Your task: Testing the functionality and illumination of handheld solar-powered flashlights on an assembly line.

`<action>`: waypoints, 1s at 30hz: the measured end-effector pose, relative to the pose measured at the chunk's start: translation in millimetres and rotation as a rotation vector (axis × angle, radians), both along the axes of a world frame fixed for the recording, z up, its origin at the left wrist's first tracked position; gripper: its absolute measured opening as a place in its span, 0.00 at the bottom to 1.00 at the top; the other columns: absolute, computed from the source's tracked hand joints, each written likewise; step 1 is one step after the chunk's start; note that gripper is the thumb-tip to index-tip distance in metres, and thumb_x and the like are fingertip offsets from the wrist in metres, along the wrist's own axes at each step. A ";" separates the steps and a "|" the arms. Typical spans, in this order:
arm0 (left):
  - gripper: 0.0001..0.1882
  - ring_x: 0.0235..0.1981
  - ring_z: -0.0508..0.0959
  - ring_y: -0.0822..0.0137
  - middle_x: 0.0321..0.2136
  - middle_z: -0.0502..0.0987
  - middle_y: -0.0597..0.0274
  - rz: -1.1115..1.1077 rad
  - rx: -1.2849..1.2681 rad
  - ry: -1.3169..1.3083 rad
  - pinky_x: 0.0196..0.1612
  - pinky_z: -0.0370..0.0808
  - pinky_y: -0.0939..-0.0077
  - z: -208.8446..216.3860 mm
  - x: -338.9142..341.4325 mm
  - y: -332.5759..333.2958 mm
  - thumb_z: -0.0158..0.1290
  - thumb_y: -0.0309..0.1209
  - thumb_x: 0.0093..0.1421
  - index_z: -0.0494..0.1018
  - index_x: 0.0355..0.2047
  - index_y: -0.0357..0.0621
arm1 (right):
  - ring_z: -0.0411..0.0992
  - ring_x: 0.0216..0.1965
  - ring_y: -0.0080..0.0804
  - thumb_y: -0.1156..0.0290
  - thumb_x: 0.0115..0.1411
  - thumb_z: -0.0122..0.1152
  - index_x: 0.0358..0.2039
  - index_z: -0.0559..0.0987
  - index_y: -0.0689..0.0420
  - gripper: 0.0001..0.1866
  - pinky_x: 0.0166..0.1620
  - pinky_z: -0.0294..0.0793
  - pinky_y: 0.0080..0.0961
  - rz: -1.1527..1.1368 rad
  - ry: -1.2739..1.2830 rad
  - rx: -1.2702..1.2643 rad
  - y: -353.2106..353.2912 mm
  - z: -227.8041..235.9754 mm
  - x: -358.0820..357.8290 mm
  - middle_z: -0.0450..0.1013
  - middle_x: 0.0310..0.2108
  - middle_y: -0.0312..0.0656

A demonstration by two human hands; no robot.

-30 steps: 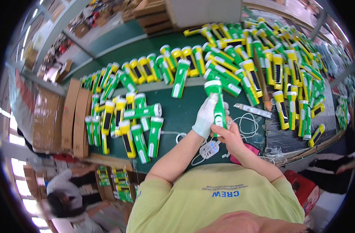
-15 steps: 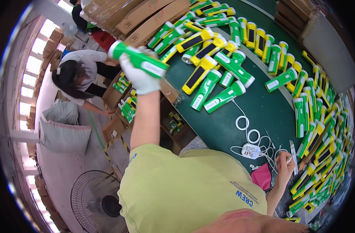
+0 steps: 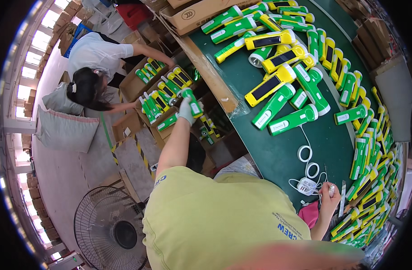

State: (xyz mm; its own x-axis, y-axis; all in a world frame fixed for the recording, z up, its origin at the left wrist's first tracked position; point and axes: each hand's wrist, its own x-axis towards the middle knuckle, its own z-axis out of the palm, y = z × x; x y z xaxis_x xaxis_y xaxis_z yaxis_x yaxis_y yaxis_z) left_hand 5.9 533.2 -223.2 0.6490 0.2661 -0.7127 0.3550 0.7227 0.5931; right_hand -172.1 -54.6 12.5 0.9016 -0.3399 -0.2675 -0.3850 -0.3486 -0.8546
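My left hand [image 3: 186, 111], in a white glove, is closed round a green flashlight [image 3: 194, 104] with a white head. It hangs over the near edge of an open carton [image 3: 133, 85] holding rows of green and yellow flashlights. By the front of the green table [image 3: 260, 148], the fingers of my bare right hand [image 3: 330, 196] are pinched on a small white piece whose kind I cannot make out. Beside it lies a white multi-port charger [image 3: 307, 186] with coiled white cables [image 3: 312, 170]. A pink pouch [image 3: 308, 214] is partly under my right forearm.
A co-worker in a white shirt [image 3: 91, 56] bends over the carton, arms reaching to it. Flashlights [image 3: 271, 105] lie heaped across the table, with many more along its right side. A brown carton [image 3: 188, 15] stands at the back; a fan [image 3: 120, 229] and sacks [image 3: 66, 128] stand left.
My left hand has carried the flashlight from above the table's left edge down to the carton. My view has turned left. The co-worker has leaned in toward the carton. My right hand stays by the cables.
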 end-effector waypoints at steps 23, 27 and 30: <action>0.32 0.43 0.74 0.61 0.40 0.75 0.61 0.188 0.253 0.163 0.49 0.70 0.55 -78.1 128.8 40.5 0.49 0.62 0.60 0.68 0.50 0.49 | 0.65 0.25 0.15 0.74 0.63 0.60 0.32 0.78 0.61 0.04 0.29 0.61 0.14 -0.015 -0.038 -0.238 22.9 22.0 17.5 0.70 0.22 0.31; 0.23 0.30 0.68 0.66 0.38 0.73 0.62 0.091 0.438 0.235 0.31 0.69 0.65 -71.9 140.2 21.0 0.48 0.55 0.62 0.69 0.49 0.55 | 0.64 0.24 0.15 0.72 0.63 0.61 0.32 0.78 0.61 0.06 0.29 0.61 0.14 -0.039 -0.062 -0.231 17.9 17.8 15.0 0.70 0.22 0.31; 0.25 0.21 0.70 0.70 0.30 0.73 0.64 0.109 0.313 0.008 0.24 0.69 0.70 -84.9 102.7 24.8 0.54 0.41 0.62 0.64 0.57 0.46 | 0.65 0.25 0.15 0.72 0.63 0.62 0.33 0.78 0.61 0.06 0.30 0.61 0.13 -0.015 -0.099 -0.179 8.4 17.0 16.3 0.70 0.23 0.31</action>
State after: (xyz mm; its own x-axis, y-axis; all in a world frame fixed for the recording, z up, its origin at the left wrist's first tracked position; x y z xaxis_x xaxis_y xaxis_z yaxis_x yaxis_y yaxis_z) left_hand 108.6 558.1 -308.0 0.5995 0.5406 -0.5902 0.2907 0.5400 0.7898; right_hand -155.8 -46.2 29.6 0.9152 -0.3872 -0.1117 -0.3080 -0.4935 -0.8134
